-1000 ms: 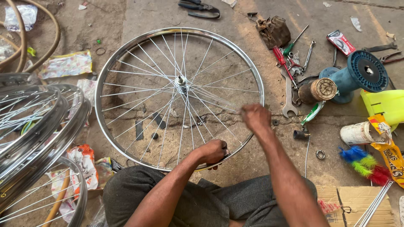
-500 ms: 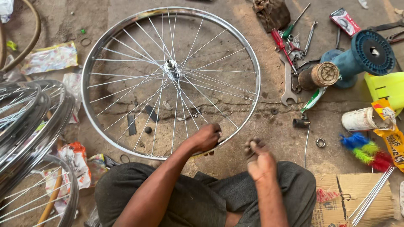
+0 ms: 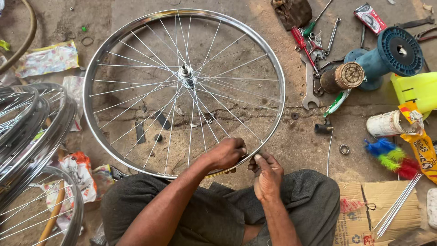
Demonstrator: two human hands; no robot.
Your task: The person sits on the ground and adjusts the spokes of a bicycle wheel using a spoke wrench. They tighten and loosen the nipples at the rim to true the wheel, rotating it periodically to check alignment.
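A silver bicycle wheel rim [image 3: 276, 75] with thin spokes and a centre hub [image 3: 185, 71] lies flat on the concrete floor in front of my knees. My left hand [image 3: 227, 152] grips the near edge of the rim, fingers curled over it where a spoke meets the rim. My right hand [image 3: 266, 172] is just beside it, fingertips pinched together at the same spot on the rim's near edge; what they pinch is too small to make out.
Stacked rims [image 3: 32, 123] lie at the left. Tools are scattered at the upper right: a red screwdriver [image 3: 301, 40], a spanner [image 3: 309, 89], a blue spool [image 3: 391, 52], a yellow container [image 3: 416, 89], a white tin [image 3: 387, 124]. Loose spokes [image 3: 398, 205] rest on cardboard [image 3: 378, 209].
My right hand came back from the rim's right side to the near edge, beside my left hand. The left hand stayed on the rim. The view shifted closer over the wheel.
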